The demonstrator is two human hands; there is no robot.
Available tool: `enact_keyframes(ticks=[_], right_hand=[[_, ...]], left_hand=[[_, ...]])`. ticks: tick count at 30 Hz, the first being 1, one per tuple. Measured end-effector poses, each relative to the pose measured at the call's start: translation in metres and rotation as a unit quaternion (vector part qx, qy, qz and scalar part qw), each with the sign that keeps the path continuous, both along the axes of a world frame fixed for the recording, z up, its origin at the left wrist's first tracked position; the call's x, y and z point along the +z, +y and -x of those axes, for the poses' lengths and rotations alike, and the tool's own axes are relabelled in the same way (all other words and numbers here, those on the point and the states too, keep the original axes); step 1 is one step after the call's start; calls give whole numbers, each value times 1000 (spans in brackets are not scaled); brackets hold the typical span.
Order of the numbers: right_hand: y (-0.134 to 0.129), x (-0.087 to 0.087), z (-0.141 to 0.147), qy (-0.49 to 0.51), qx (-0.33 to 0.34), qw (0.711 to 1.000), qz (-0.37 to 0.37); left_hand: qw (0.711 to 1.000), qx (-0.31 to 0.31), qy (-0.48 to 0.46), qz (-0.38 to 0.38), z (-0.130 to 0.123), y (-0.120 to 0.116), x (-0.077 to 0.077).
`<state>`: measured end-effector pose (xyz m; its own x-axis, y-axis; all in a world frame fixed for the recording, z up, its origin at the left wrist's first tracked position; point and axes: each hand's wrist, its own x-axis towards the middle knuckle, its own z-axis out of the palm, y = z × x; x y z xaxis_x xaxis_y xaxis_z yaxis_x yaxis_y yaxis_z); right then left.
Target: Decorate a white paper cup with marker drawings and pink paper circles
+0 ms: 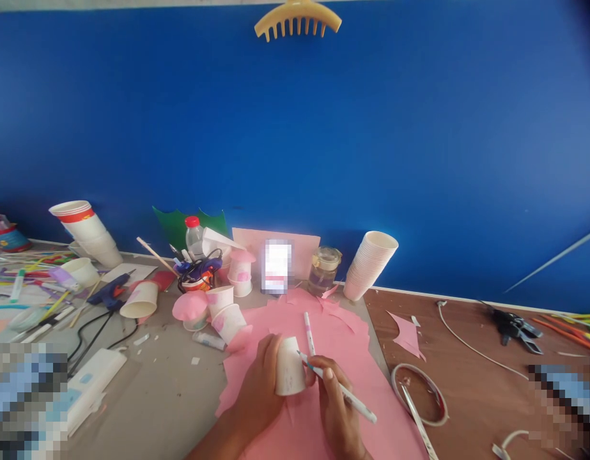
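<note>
You bend a white marker to the side of a plain paper cup just above the desk, with both hands at work and close together. Your right hand is closed around the marker in a writing grip, thumb and fingers pinched on the barrel, its tip at the cup's wall; whether it touches, or only just clears the surface, you cannot tell from this angle. Your left hand curves around the cup's far side and left flank, clasping it, its fingers partly hidden behind. The cup is tilted, its narrower end up and away from you, with faint marks lower on its wall.

The step in hand appears to be drawing or marking on the cup; the next stroke would call for a firm left hold and light pressure, since thin paper may dent.

Beneath you spreads a pink sheet, with a roll of tape beside it on your right. Just beyond the cup, another marker lies on the pink. Farther off to your left, 2 pink-patterned cups lean together near a pink-topped cup. At the back stand a lidded jar and a tall, leaning stack of cups, before a blue panel.
</note>
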<state>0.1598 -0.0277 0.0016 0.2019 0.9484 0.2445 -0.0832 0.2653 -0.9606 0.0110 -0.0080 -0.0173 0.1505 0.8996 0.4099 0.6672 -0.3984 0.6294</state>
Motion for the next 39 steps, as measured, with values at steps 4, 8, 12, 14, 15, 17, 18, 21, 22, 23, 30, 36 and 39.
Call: enact_keyframes(ticks=[4,8,12,14,15,17,18,21,22,23,30,36,39], right_hand=[[0,3,-2,15,22,998,58],[1,2,-1,25,21,997,64],[0,1,-1,31,9,998,60],[0,3,0,27,7,998,56],[1,3,0,24,8,998,53],[1,5,0,18,7,998,52],[1,5,0,15,6,998,52],[0,5,0,11,4,998,56],[0,5,-1,10,7,998,57],[0,4,-1,10,10,998,57],[0,4,-1,5,16,998,58],[0,6,-1,-5,9,999,53],[0,6,-1,-5,10,998,55]], left_hand=[[1000,-20,12,17,3,0,-4],[1000,-20,10,21,1,-1,4],[1000,-13,-3,24,-1,-1,12],[1000,-16,-4,25,-1,-1,12],[1000,-17,-3,25,0,-1,11],[1000,-20,0,23,0,0,9],[1000,-21,0,21,1,0,8],[1000,-23,1,15,1,0,7],[1000,-23,2,14,1,0,7],[1000,-24,3,11,1,0,7],[999,-27,2,16,3,0,1],[1000,-30,4,11,3,0,2],[1000,-26,0,8,3,0,1]])
